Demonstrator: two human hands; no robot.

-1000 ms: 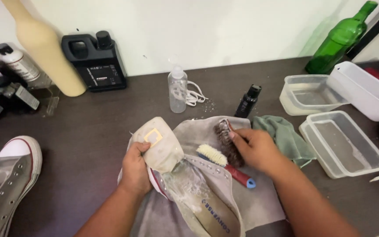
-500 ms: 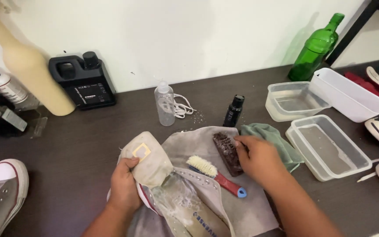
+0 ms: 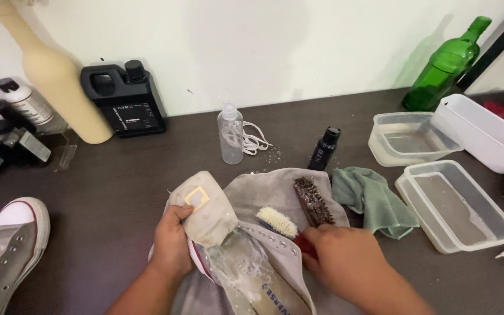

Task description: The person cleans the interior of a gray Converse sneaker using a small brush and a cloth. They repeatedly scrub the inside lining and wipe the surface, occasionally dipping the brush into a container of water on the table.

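While the left hand (image 3: 171, 248) grips the pale grey shoe (image 3: 234, 256) by its toe on a grey cloth (image 3: 275, 189) on the bench (image 3: 112, 198), the right hand (image 3: 345, 262) fingers close around the red-handled brush (image 3: 278, 223), beside a dark brush (image 3: 313, 201).

Dark brown table (image 3: 118, 192), plain white wall (image 3: 298, 46)

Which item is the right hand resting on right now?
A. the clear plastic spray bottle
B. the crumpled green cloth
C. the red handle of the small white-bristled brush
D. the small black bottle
C: the right hand covers the red handle of the small white-bristled brush, which lies on the wet grey canvas sneaker; the spray bottle, green cloth and black bottle sit untouched farther back.
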